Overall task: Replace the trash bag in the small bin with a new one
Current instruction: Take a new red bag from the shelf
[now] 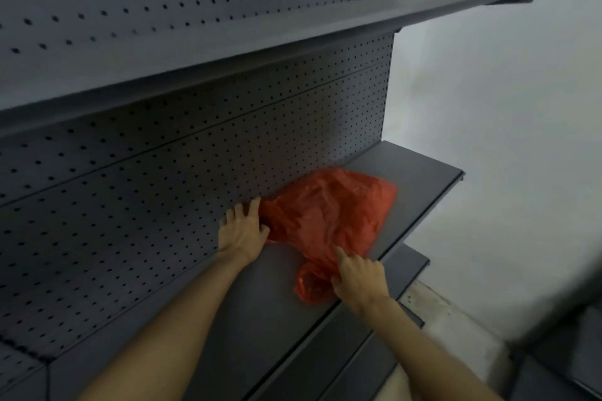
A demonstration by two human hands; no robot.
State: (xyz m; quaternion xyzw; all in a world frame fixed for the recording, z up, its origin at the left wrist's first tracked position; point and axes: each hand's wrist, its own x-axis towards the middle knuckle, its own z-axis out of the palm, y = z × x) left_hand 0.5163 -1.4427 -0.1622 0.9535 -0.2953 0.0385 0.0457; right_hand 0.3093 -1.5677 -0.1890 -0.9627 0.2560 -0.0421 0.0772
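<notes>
A crumpled red plastic bag [329,218] lies on a dark grey metal shelf [420,179], near its right end. My left hand [242,228] lies flat with spread fingers at the bag's left edge, fingertips against the plastic. My right hand [358,277] is at the bag's near end, index finger stretched out onto the plastic while the other fingers curl round the bunched neck of the bag. No bin is in view.
A perforated dark back panel [163,172] rises behind the shelf. Another shelf [293,32] juts out overhead. A lower shelf edge [404,273] sits below right. A pale wall [505,107] stands to the right, with floor [456,319] beneath it.
</notes>
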